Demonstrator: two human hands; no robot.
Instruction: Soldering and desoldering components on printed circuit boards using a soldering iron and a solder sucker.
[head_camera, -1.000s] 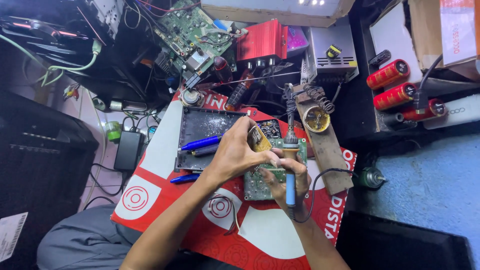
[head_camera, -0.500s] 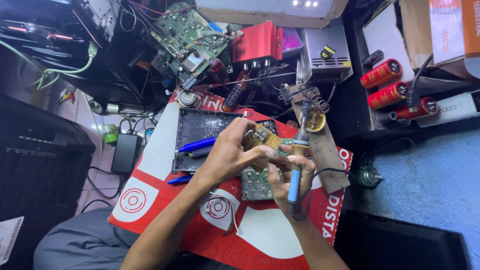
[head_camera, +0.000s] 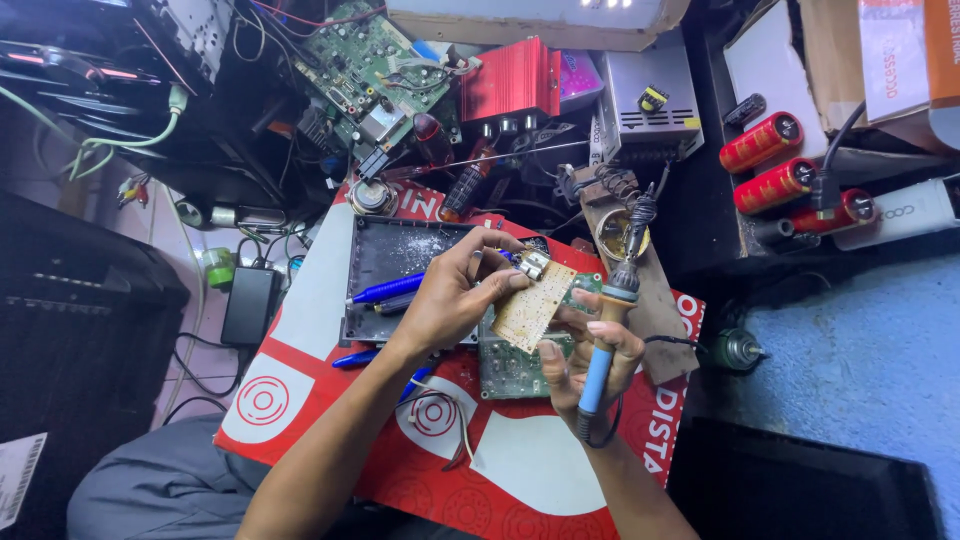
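Between the two hands, above the middle of the red mat (head_camera: 330, 400), sits a small tan circuit board (head_camera: 533, 305), tilted so its flat underside faces up toward the camera. The left hand (head_camera: 455, 295) is closed on it, thumb below and fingers curled over its upper edge, where a small metal part (head_camera: 532, 264) sticks out; held this way, the bare face stays open to the tool. The right hand (head_camera: 590, 350) is wrapped around the blue handle of a soldering iron (head_camera: 603, 340), gripping it low and pointing the hot end up and away from the fingers. The tip sits just beside the board's right edge; whether it touches cannot be told. The iron's cord loops from the handle's base under the wrist.

Under the tan board lies a green circuit board (head_camera: 515, 365), flat on the mat, and left of it a dark tray (head_camera: 385, 270) with a blue pen (head_camera: 385, 290) resting on its lower edge, near the left hand. Just behind the iron stands a wooden stand (head_camera: 640, 270) with a coil holder and a round tin, close enough to park the tool. Farther back are a large green board (head_camera: 365, 70), a red metal case (head_camera: 510, 80) and a grey power supply (head_camera: 650, 100). Off to the right, well apart, lie three red cylinders (head_camera: 775, 165) beside a white power strip (head_camera: 900, 215).
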